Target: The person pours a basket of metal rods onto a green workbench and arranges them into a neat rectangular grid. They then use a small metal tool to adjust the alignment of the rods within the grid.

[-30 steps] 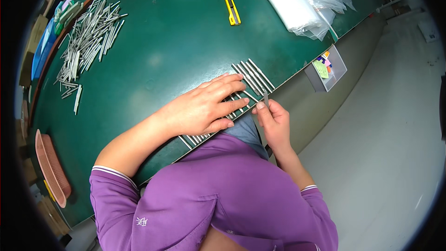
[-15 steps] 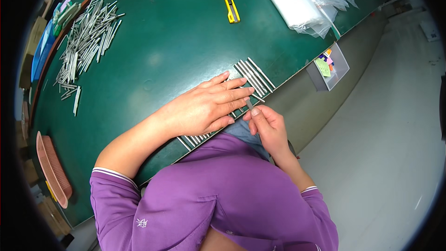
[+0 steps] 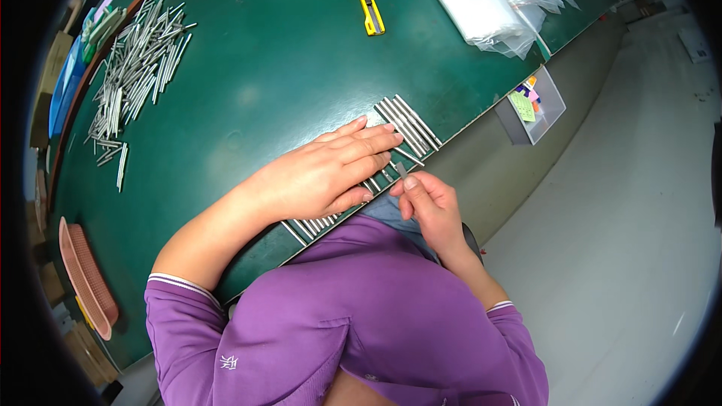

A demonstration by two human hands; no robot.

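My left hand (image 3: 331,173) lies flat, fingers stretched, across a row of slim metal rods at the near edge of the green table. Rods (image 3: 307,227) show below its wrist and thumb, and a group of several more rods (image 3: 408,126) sits side by side just past its fingertips. One rod (image 3: 410,156) lies slightly apart, beside the fingers. At the table edge my right hand (image 3: 429,199) pinches a small, flat grey blade-like piece (image 3: 401,170) between thumb and finger, its tip close to the rod ends. The palm hides the middle of the row.
A large heap of loose rods (image 3: 139,60) covers the far left. A yellow box cutter (image 3: 368,4) lies at the back, left of clear plastic bags (image 3: 481,4). A pink basket (image 3: 88,278) stands at the left rim. An open grey bin (image 3: 545,109) hangs off the right edge.
My left hand has slid slightly left over the rods, uncovering more of them near its fingertips. The rightmost rods sit closer together. My right hand keeps its pinch, shifted a little left.
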